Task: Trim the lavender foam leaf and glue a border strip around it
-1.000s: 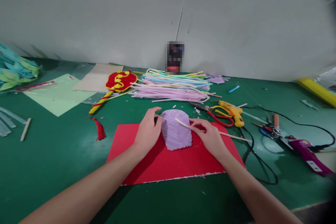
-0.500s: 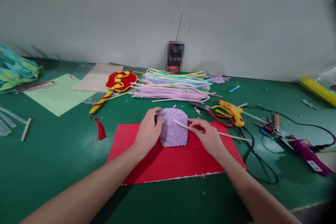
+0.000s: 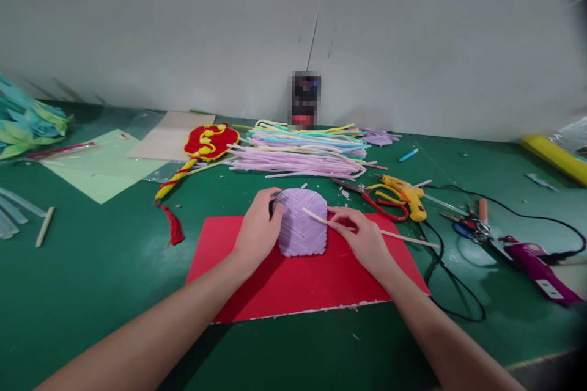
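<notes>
A lilac panel covered in slanted rows of pipe cleaner [image 3: 300, 229] stands over a red board [image 3: 275, 293]. My left hand [image 3: 260, 217] grips its left edge, thumb on the front face and fingers behind. Between the thumb and fingers of my right hand [image 3: 358, 229] is a pale cream pipe cleaner [image 3: 403, 237]. Its left end lies across the front of the panel, and the rest sticks out to the right past my hand. What backs the panel is hidden, apart from a dark bit by my left fingers.
Pastel pipe cleaners [image 3: 298, 162] lie piled behind the board. To the right are red-handled scissors [image 3: 380, 201], a yellow glue gun [image 3: 415, 201], its black cable and a purple tool [image 3: 541, 272]. A red-and-yellow fan [image 3: 211, 140] with a tassel rests at left, near green paper [image 3: 101, 165].
</notes>
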{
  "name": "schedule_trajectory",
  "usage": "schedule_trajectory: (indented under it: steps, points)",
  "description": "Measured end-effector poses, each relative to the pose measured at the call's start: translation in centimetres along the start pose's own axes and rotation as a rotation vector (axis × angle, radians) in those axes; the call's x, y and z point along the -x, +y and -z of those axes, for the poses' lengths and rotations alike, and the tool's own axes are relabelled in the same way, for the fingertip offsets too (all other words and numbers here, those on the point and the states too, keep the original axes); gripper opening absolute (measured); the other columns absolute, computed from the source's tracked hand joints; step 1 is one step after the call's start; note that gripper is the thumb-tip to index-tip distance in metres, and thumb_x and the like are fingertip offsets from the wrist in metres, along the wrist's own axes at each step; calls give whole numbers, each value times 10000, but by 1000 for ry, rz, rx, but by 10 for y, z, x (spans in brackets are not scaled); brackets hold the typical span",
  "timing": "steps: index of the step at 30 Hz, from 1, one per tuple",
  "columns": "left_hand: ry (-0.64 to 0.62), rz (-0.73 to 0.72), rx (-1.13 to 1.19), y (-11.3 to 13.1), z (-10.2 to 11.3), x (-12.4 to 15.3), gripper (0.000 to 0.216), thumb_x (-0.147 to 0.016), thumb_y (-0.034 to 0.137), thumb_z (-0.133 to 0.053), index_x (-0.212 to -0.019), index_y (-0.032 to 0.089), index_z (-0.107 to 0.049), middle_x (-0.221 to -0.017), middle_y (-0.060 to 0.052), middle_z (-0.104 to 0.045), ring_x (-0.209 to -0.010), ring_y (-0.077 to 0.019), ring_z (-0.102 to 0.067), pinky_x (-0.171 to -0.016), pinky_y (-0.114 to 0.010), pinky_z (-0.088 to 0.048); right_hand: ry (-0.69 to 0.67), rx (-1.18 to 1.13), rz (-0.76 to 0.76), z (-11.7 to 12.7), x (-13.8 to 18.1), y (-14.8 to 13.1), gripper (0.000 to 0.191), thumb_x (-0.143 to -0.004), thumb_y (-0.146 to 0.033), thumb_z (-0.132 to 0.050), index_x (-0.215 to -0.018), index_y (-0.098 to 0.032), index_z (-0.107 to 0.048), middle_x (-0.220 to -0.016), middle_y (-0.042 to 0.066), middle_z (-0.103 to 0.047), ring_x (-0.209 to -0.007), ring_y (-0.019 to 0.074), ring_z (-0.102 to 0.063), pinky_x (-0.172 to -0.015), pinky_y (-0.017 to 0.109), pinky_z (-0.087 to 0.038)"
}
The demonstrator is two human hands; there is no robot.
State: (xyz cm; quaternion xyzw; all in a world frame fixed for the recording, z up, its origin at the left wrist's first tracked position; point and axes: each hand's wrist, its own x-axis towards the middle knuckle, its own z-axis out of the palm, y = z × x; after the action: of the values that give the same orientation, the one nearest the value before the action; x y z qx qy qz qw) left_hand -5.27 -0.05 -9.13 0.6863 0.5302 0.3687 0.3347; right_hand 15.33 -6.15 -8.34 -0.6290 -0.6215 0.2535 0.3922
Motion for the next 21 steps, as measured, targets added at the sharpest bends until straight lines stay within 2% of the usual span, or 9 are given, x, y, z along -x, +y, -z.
schedule_trajectory:
  steps: [16, 21]
  points:
    - [-5, -3, -33, -1, 1, 0, 285, -877, 229, -418, -1148, 184, -492, -1182, -73, -559, -1076, -189, -534, -944, -360, -403, 7, 16, -4, -1, -1, 0, 83, -813, -304, -582, -789, -232, -617, -1077, 51, -663, -1027, 218, -589, -884, 399, -462]
    - [39, -89, -76, 0, 1, 0, 267, -862, 185, -432, -1120, 188, -503, -1184, -81, -546, -1131, -199, -489, -993, -383, -359, 43, 44, 37, 9, -1, 2, 110, -826, -324, -563, -805, -232, -620, -1106, 56, -647, -1040, 227, -579, -885, 406, -460]
